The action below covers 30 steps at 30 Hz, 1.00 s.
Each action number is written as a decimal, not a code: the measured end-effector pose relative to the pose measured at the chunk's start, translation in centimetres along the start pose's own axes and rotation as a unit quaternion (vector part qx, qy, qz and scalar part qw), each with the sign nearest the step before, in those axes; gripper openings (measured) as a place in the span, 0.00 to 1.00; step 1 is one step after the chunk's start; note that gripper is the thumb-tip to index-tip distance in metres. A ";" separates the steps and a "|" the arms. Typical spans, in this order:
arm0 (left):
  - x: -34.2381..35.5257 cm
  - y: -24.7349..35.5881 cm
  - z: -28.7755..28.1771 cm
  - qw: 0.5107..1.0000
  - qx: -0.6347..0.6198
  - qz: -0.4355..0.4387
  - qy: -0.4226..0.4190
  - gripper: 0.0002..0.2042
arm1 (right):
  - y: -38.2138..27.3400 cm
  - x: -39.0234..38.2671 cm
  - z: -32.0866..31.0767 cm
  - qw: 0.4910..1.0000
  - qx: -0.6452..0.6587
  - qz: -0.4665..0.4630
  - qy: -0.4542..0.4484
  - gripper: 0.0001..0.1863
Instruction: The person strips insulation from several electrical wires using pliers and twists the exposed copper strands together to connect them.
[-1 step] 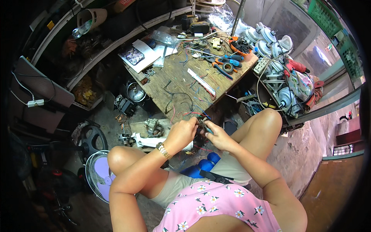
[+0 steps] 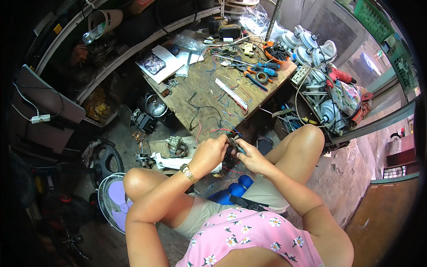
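While both forearms are reaching in from the lower part of the head view, the two hands are working close together near the middle of the frame, just off the near corner of the wooden table (image 2: 207, 84). The left hand (image 2: 212, 151) is showing its back, with the fingers curled closed; they seem to be pinching thin wires (image 2: 217, 130), though the contact itself is hidden. The right hand (image 2: 253, 158) is gripping a plier-like tool (image 2: 240, 149) with blue-green handles, its head pointing up and left toward the left fingertips. Whether its jaws are parted or biting on something is too small to tell.

The wires are lying at that central spot, red and blue strands spreading over the table corner. Judging by this pose, the step in hand is trimming, stripping or squeezing a wire end. The next move is probably calling for a steady left pinch and a careful squeeze from the right, so that the strand is not nicked or pulled loose.

Above the hands, a black cable (image 2: 205, 107) and a white strip (image 2: 231, 95) are lying on the tabletop; toward the upper right of it, a tape roll (image 2: 262, 78) is resting beside orange-and-blue pliers (image 2: 256, 82).
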<state>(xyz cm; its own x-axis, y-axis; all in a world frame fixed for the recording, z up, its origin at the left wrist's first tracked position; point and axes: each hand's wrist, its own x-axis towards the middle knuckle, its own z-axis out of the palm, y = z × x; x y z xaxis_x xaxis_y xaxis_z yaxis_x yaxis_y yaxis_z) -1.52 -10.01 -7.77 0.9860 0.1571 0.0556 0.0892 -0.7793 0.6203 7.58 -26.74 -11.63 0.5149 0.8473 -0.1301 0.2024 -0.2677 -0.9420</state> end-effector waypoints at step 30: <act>-1.0 0.6 3.6 0.991 0.084 0.084 -0.065 0.06 | 5.0 -4.4 2.9 0.962 0.150 0.219 0.068 0.19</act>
<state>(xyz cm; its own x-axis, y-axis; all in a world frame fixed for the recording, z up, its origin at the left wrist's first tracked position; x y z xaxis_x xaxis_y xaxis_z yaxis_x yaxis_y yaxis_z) -1.97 -12.80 -10.30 0.9978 -0.0538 0.0393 -0.0660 -0.8798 0.4707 3.90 -30.53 -16.64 0.6050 0.6102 -0.5115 -0.2970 -0.4230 -0.8561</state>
